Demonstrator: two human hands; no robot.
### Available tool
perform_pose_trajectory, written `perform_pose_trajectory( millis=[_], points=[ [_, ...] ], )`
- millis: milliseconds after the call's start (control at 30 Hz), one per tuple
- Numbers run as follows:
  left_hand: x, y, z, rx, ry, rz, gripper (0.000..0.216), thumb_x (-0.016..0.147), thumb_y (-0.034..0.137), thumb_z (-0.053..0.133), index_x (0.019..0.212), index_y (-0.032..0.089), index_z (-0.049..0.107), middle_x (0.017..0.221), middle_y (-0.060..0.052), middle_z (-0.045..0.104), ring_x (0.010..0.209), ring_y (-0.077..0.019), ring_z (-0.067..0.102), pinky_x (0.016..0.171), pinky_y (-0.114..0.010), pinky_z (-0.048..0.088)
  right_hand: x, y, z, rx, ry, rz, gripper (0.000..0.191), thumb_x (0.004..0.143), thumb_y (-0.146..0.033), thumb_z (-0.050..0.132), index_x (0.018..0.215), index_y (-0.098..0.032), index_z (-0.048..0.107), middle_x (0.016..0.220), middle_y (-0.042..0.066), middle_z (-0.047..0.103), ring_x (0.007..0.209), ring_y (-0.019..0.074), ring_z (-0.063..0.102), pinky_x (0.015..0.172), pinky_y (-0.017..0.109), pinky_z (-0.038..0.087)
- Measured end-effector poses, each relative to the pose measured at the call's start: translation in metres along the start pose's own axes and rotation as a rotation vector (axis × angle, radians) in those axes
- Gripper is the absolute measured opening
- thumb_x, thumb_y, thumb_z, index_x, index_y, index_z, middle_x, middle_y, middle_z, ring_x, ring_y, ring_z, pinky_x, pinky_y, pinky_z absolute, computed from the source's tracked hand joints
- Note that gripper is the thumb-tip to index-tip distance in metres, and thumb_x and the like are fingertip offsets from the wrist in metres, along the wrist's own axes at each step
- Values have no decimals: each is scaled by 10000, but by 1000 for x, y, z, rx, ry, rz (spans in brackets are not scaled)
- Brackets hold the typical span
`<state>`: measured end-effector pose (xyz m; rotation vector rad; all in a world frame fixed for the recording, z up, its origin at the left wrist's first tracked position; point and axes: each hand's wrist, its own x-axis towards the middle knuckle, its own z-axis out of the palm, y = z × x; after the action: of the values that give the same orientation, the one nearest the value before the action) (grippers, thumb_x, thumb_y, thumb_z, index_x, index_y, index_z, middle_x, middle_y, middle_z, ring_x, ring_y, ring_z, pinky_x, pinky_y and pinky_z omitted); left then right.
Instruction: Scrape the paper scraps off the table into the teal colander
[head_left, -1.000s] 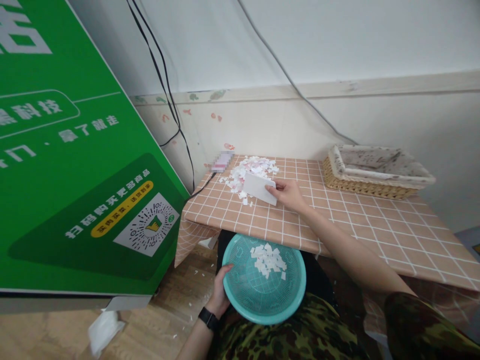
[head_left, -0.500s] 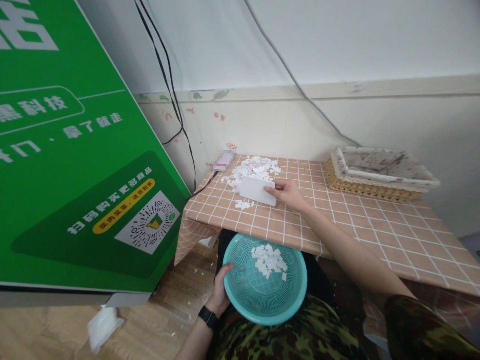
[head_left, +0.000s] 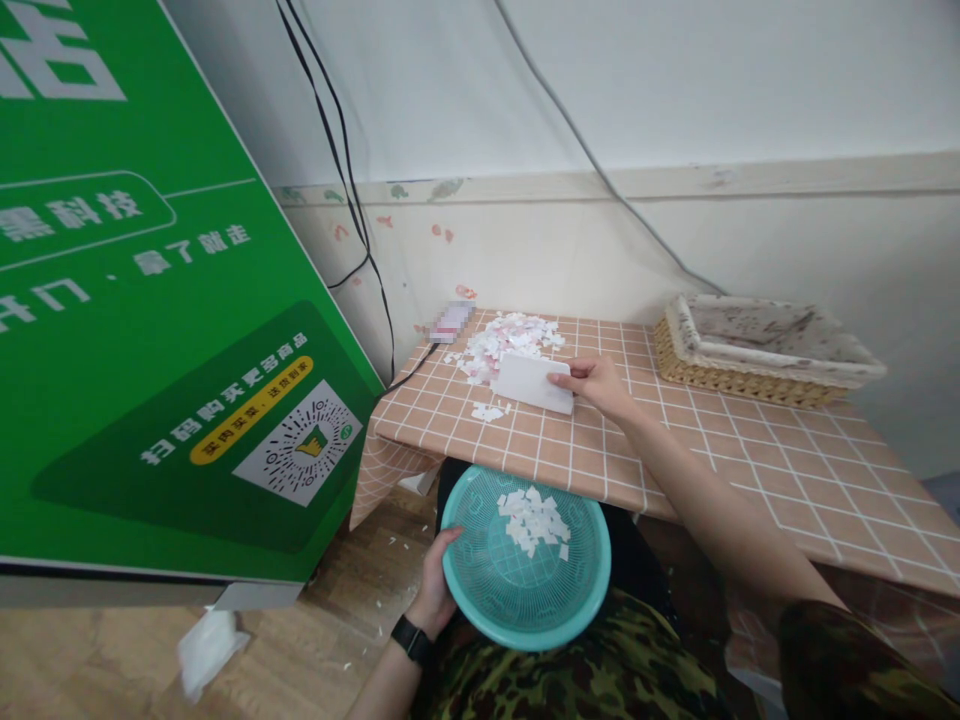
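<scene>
The right grip is closed on the right edge of a white card, fingers together around it, so that the card stands on its long edge on the desk near the back left corner. Just behind the card, touching its far face, lies a pile of paper scraps, white with some pink. A few loose scraps lie in front of the card, nearer the desk's front edge.

The left grip is clamped on the left rim of a teal basket, which is held below the desk's front edge, over the person's lap. A small heap of white scraps lies inside it, towards its far side. A black watch sits on that wrist.

At the back left corner of the desk lies a blurred flat object with a black cable running off the edge. A lined wicker tray stands at the back right. A green sign leans to the left of the desk.
</scene>
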<state>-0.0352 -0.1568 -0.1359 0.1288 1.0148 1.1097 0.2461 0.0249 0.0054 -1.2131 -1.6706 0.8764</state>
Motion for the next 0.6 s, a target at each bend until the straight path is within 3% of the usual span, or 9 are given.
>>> perform_pose_trajectory(
  millis=[267, 600],
  points=[
    [-6, 10, -10, -12, 8, 15, 192, 698, 268, 640, 791, 105, 683, 739, -79, 721, 656, -208, 650, 697, -338, 495, -1, 2, -4, 141, 17, 33, 364, 632, -429, 715, 838, -130, 715, 729, 75, 685, 597, 161, 600, 481, 263, 458],
    [1, 9, -21, -16, 27, 44, 152, 690, 253, 656, 756, 117, 672, 712, -58, 712, 638, -188, 640, 690, -323, 494, -1, -4, -11, 159, -50, 131, 362, 590, -414, 738, 777, -106, 703, 688, 87, 675, 581, 161, 598, 448, 246, 452]
  ],
)
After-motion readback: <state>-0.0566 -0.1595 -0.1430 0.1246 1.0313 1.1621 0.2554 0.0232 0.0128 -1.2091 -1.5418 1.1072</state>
